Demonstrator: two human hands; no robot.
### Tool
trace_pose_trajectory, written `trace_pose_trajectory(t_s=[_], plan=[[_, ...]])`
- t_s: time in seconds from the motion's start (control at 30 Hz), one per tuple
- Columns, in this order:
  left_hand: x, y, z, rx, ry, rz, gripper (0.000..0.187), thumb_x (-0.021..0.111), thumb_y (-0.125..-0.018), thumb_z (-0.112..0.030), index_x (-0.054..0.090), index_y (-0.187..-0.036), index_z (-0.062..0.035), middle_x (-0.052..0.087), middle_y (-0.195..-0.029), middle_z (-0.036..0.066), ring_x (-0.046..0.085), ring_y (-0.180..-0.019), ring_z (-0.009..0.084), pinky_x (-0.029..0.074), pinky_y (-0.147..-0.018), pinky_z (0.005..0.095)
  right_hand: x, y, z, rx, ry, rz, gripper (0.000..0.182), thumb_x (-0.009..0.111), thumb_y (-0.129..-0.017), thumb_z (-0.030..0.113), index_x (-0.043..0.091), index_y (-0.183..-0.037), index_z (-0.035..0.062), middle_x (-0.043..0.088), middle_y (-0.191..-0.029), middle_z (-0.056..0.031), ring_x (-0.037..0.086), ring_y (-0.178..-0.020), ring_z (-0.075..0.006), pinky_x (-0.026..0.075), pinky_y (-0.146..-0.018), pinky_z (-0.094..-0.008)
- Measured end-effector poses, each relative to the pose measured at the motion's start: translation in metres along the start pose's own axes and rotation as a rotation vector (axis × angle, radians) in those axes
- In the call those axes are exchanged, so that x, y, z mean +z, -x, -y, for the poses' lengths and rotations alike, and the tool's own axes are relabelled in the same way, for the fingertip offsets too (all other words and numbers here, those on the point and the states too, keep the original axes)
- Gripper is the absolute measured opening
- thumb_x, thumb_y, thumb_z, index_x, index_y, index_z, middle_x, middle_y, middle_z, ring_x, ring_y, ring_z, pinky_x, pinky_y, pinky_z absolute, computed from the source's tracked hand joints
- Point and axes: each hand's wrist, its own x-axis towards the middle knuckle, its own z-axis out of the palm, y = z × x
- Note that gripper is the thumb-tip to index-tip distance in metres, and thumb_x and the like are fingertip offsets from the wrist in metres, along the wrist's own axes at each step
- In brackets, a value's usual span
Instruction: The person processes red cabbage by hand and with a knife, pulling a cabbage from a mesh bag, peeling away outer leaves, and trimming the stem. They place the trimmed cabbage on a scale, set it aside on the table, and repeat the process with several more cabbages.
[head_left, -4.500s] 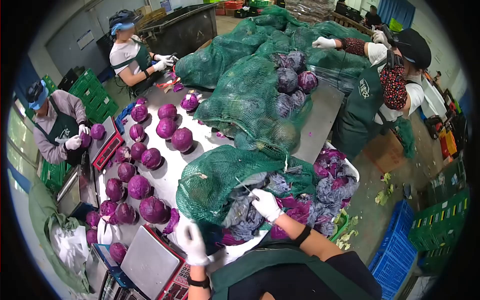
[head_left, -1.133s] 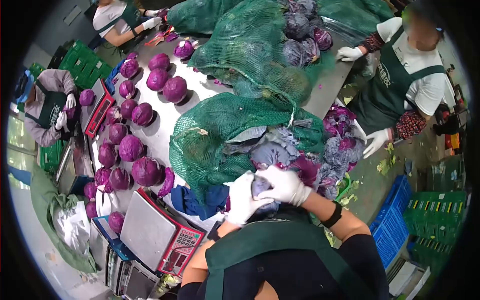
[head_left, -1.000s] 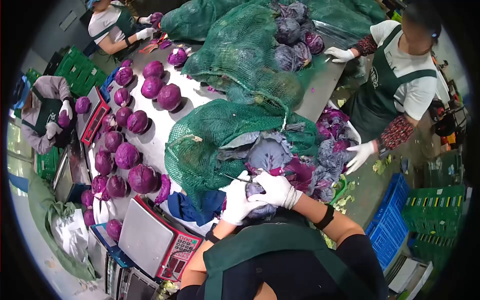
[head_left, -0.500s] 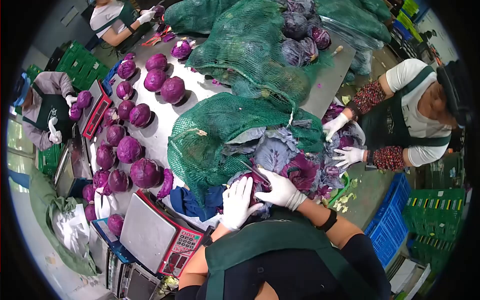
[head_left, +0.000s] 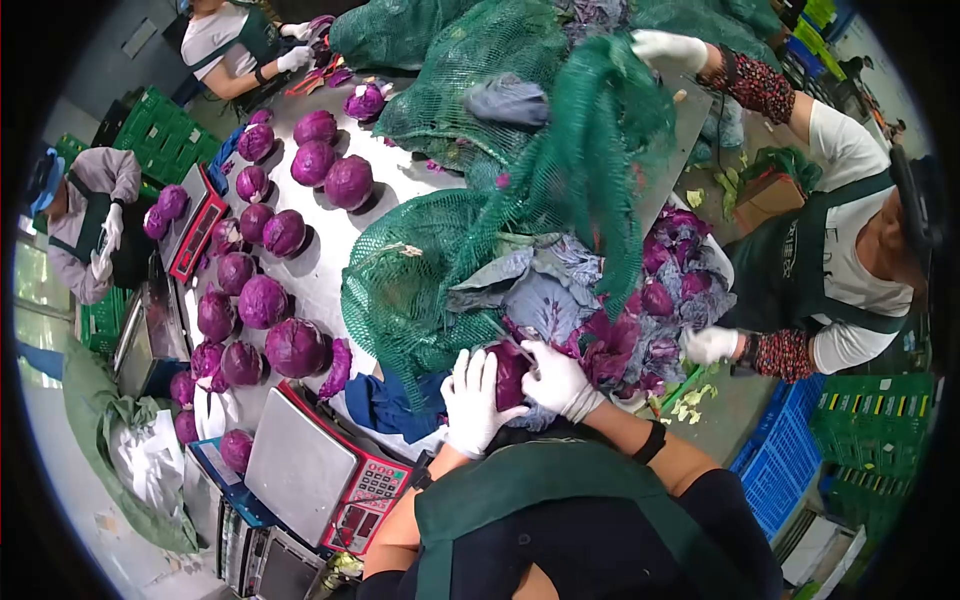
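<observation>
A purple cabbage sits between my two gloved hands near the table's front edge. My left hand lies against its left side with the fingers spread. On the other side, my right hand is closed round a knife, whose blade points up and left; the handle is mostly hidden. Loose outer leaves lie just beyond the cabbage, beside a green mesh sack.
Several trimmed cabbages stand at the left, near a red scale. At the right, a co-worker lifts green mesh over a leaf pile. Two more people stand at the far left and top left. A blue crate is at the right.
The co-worker at the right has raised the mesh up and away from the leaves. More of the cabbage between my hands shows, and my right hand has shifted slightly right.
</observation>
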Motion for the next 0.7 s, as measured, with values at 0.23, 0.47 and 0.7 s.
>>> trace_pose_trajectory(t_s=[0.23, 0.47, 0.7], plan=[[0.000, 0.002, 0.062, -0.447, 1.533, 0.000, 0.087, 0.072, -0.071, -0.048, 0.037, -0.135, -0.0018, 0.044, -0.135, 0.017, 0.045, -0.123, 0.0323, 0.038, -0.103, 0.0447, -0.032, -0.012, -0.046, 0.052, -0.145, 0.078, 0.055, 0.066, -0.078, 0.024, 0.048, -0.126, 0.0048, 0.063, -0.098, -0.0193, 0.063, -0.087, -0.0320, 0.050, -0.076, -0.0378], [-0.022, -0.009, 0.062, -0.456, 2.580, -0.072, 0.077, 0.035, -0.086, -0.067, 0.038, -0.138, -0.0098, 0.043, -0.138, 0.016, 0.046, -0.123, 0.0346, 0.042, -0.099, 0.0539, -0.043, -0.024, 0.051, -0.037, -0.655, 0.112, 0.075, 0.079, -0.069, 0.015, 0.045, -0.135, 0.0049, 0.060, -0.116, -0.0103, 0.057, -0.089, -0.0158, 0.048, -0.076, -0.0290], [-0.066, 0.020, 0.046, -0.592, 1.899, 0.027, 0.075, 0.038, -0.089, -0.064, 0.030, -0.143, -0.0129, 0.041, -0.140, 0.011, 0.044, -0.126, 0.0307, 0.042, -0.100, 0.0492, -0.020, -0.067, 0.064, 0.021, -1.039, 0.644, 0.053, 0.064, -0.087, 0.026, 0.045, -0.132, 0.0054, 0.059, -0.093, -0.0018, 0.054, -0.053, -0.0061, 0.046, -0.048, -0.0198]])
